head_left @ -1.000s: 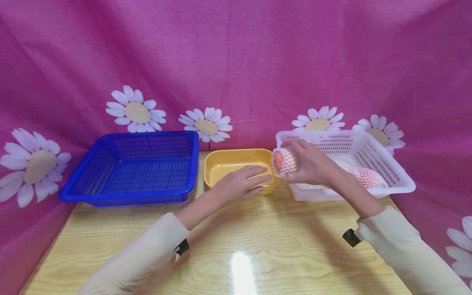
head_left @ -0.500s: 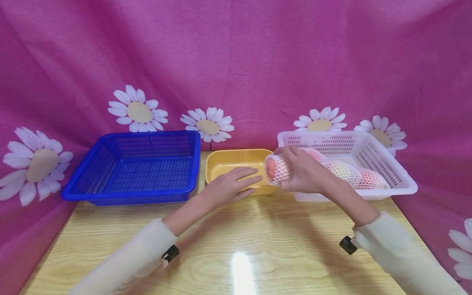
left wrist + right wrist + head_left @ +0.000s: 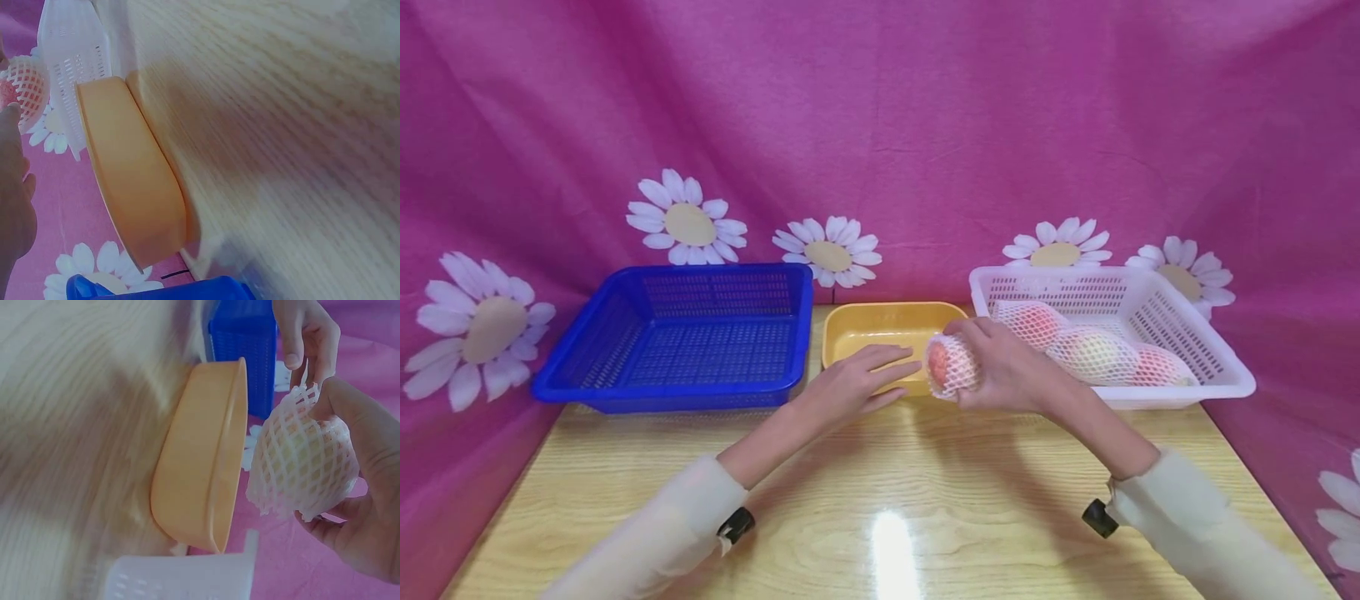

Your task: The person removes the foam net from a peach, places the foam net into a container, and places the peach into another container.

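Two hands are raised: the left hand's (image 3: pixel 850 382) fingers reach rightward, slightly spread and holding nothing, by the yellow tub (image 3: pixel 891 310), perhaps to offer support. Just right of those, the right hand's (image 3: pixel 1011 367) curled fingers grip the netted fruit (image 3: pixel 951 367) from its right side, probably for security, its red end pointing left; nearly round, it shows no clear long axis.
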Tool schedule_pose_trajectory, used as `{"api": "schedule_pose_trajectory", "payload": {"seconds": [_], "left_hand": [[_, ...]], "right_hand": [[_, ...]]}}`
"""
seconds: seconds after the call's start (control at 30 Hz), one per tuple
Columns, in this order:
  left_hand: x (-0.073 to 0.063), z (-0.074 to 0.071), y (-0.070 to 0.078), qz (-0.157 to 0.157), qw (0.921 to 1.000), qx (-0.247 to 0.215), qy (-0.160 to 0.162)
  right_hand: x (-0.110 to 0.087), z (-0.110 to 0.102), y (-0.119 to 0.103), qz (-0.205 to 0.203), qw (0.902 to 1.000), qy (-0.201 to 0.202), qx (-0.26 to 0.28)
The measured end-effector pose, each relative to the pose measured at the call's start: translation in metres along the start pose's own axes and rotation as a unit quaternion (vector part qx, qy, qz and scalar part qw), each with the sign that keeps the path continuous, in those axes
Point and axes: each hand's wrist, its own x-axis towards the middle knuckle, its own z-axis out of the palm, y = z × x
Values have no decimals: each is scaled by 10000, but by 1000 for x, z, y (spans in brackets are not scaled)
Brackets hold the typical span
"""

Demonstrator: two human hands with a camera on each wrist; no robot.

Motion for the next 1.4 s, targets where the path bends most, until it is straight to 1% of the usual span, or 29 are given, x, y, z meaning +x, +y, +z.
{"api": "schedule_pose_trajectory", "payload": {"seconds": [0.17,0.33,0.47,0.57,0.77,1.1,1.4], "left_hand": [[-7,1,-1,-97,9999,44,-57],[-12,2,-1,-126,9999,46,-71],[-16,1,0,-118,9999,9,-28],[-18,1,0,-150,9999,-18,-64],[-21,4,3,-287,9994,-102,-166],[-25,8,8,-321,9990,-301,-118],[-28,13,10,-302,9992,-229,-85]], "right_hand": [[-2,9,-3,46,10000,-39,35],[-4,19,-3,-200,9997,114,71],[-6,25,-5,-352,9991,147,173],[-8,29,-6,-362,9991,91,193],[-11,37,-9,-194,9994,-68,269],[-15,54,-10,-302,9990,-260,220],[-19,70,-11,-466,9982,-331,203]]}}
